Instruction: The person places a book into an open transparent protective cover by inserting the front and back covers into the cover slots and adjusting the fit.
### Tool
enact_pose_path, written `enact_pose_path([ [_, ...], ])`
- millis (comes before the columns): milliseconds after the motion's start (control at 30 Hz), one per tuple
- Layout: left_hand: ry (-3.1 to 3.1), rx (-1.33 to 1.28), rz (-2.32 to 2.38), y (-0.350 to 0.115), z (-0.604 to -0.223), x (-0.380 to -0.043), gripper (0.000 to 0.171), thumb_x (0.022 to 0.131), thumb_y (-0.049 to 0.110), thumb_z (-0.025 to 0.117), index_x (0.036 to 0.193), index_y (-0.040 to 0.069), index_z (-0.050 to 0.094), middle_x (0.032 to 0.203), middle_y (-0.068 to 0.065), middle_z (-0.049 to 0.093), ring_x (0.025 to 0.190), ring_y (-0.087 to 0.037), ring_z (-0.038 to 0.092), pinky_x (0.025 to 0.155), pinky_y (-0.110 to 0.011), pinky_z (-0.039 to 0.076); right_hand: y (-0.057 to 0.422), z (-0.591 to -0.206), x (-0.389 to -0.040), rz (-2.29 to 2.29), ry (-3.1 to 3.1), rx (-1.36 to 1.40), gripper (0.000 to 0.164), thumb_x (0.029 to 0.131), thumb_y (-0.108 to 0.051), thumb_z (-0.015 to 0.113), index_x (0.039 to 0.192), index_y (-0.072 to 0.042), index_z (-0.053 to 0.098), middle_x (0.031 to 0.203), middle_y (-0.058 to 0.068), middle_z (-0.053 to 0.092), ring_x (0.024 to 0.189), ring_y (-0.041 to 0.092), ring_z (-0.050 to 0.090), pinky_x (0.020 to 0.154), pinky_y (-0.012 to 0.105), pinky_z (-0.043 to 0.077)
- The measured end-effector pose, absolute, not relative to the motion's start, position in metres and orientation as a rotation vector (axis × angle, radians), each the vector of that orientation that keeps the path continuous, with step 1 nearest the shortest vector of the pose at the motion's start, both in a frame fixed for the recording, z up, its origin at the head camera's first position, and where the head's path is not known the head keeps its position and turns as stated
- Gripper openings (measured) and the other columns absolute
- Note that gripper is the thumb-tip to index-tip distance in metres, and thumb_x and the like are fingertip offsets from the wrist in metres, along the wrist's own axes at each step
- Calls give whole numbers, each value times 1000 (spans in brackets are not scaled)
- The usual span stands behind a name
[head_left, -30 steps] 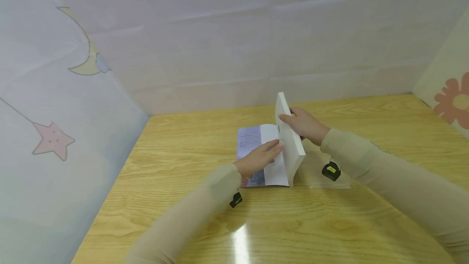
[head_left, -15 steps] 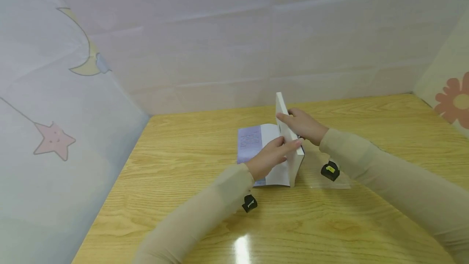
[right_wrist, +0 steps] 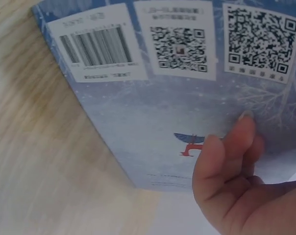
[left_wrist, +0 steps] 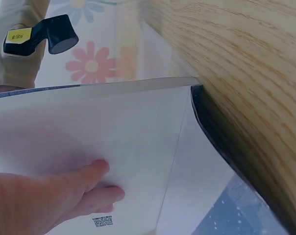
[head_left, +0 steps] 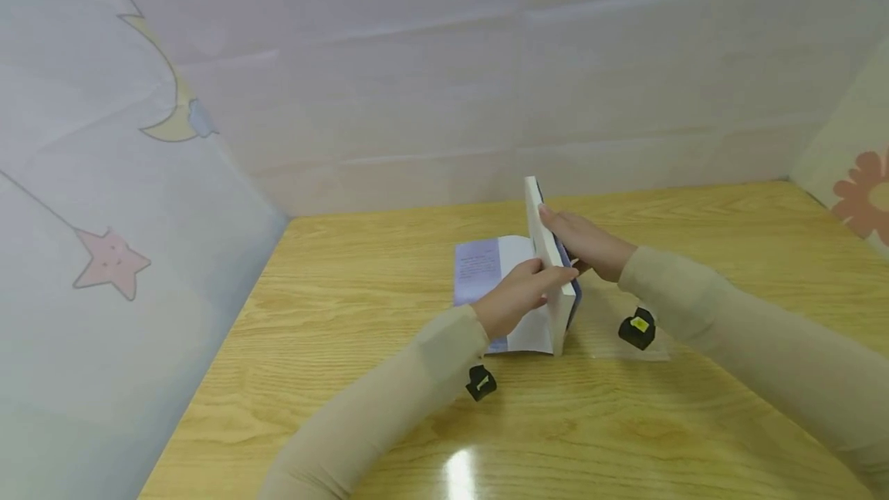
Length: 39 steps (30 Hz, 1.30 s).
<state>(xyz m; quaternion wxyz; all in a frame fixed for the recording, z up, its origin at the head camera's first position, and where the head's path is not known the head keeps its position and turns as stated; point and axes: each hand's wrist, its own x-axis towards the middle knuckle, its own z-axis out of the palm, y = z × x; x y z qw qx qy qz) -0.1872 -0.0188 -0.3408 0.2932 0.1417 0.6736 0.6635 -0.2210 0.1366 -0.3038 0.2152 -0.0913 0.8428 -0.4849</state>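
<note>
A thick white-paged book (head_left: 554, 322) stands on its spine, slightly tilted, on the wooden table. Its blue and lilac cover (right_wrist: 123, 122) shows a barcode, QR codes and a small red animal. To its left, a cover with a printed lilac flap (head_left: 478, 265) lies spread out. My left hand (head_left: 514, 299) holds the book's near end, fingers flat on the white inner side (left_wrist: 133, 132), thumb across the upper edge. On the other side, my right hand (head_left: 590, 244) grips the upper edge, thumb on top and fingertips against the outer cover.
A clear plastic sheet (head_left: 642, 349) lies right of the book under my right forearm. Both wrists carry small black cameras (head_left: 637, 328). Behind the wooden table (head_left: 333, 330) hangs a pale wall cloth (head_left: 417, 99), with a star and moon at left and flower at right.
My left hand has moved right, from over the open flap to the book's edge. My right thumb has slid back from the inner face to the upper edge, and more blue cover shows.
</note>
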Motion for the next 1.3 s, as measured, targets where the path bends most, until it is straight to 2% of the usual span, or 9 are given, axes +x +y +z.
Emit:
enact_pose_path([
  [100,1777,379,1769,-20,-342,-188,58,97,32,55,142,0,41,133,-4,55,125,-13,48,110,-41,33,139,-306,-221,-1355,2327,-260,79,101,-59,18,146,7,21,130,28,40,114,41,52,83,47,53],
  [433,1720,396,1815,-28,-346,-190,61,99,30,53,147,-1,35,144,-6,47,132,-14,42,111,-40,32,154,-310,-218,-1417,2317,-292,76,103,-55,19,147,7,25,133,29,46,119,41,51,91,49,49],
  [533,1725,386,1836,-32,-347,-190,62,99,30,53,148,-1,33,144,-8,45,133,-16,41,110,-40,33,161,-311,-218,-1434,2329,-279,70,105,-48,21,147,9,26,132,30,49,114,34,56,92,46,49],
  [700,1716,428,1946,-40,-351,-188,66,98,23,55,153,6,23,143,-13,42,124,-21,46,108,-42,35,172,-314,-218,-1445,2375,-220,55,108,-28,28,146,12,26,128,30,53,93,16,64,80,33,53],
  [833,1676,440,2014,-47,-354,-187,68,97,18,54,155,10,20,145,-15,40,126,-27,45,107,-45,35,179,-317,-219,-1411,2414,-162,52,108,-23,30,144,14,28,126,28,54,88,12,62,75,30,53],
  [967,1619,424,2074,-51,-356,-186,65,96,16,50,154,7,22,144,-21,40,130,-38,42,106,-48,36,184,-321,-220,-1389,2435,-129,50,107,-20,29,142,16,30,121,26,57,85,14,62,72,31,54],
  [1067,1607,403,2102,-53,-357,-187,60,96,17,49,151,4,27,142,-23,43,128,-40,44,104,-45,39,187,-324,-220,-1372,2448,-97,49,107,-18,28,144,15,28,121,26,56,83,15,62,71,32,54],
  [1300,1676,292,2126,-59,-362,-187,50,95,17,52,141,2,42,133,-20,53,117,-32,54,97,-37,42,194,-329,-220,-1307,2465,-3,53,108,-21,27,146,15,22,127,27,52,87,15,60,74,31,51],
])
